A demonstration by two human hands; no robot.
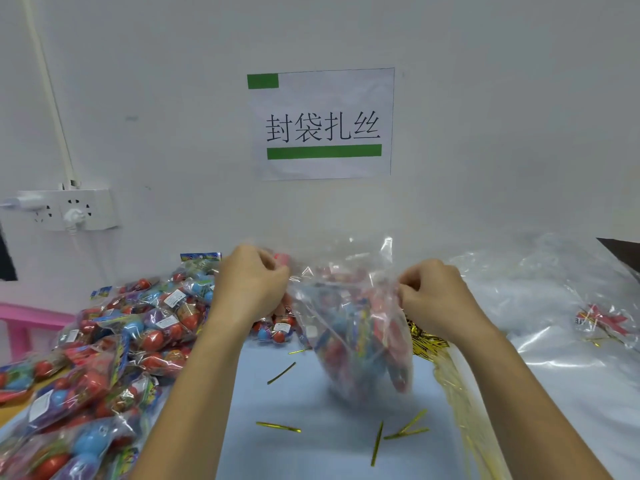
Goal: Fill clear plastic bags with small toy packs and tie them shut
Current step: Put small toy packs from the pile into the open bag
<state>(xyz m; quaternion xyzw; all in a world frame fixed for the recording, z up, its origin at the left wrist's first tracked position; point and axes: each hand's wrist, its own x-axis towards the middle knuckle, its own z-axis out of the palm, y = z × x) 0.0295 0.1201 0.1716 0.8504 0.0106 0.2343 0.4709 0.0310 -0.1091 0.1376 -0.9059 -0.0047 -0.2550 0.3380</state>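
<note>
A clear plastic bag (356, 341) holding several colourful toy packs hangs blurred above the pale blue table (311, 452). My left hand (252, 278) pinches the bag's top edge on the left side. My right hand (433, 289) pinches the top edge on the right side. The bag's mouth is stretched open between them. A big heap of toy packs (104, 341) with red and blue eggs lies at the left. Several gold twist ties (278, 427) are scattered on the table in front of the bag.
A bundle of gold twist ties (460, 393) lies at the right of the bag. Empty clear bags (540, 306) are piled at the far right, with a filled bag (602, 320) on them. A paper sign (322, 123) and a power strip (65, 209) hang on the wall.
</note>
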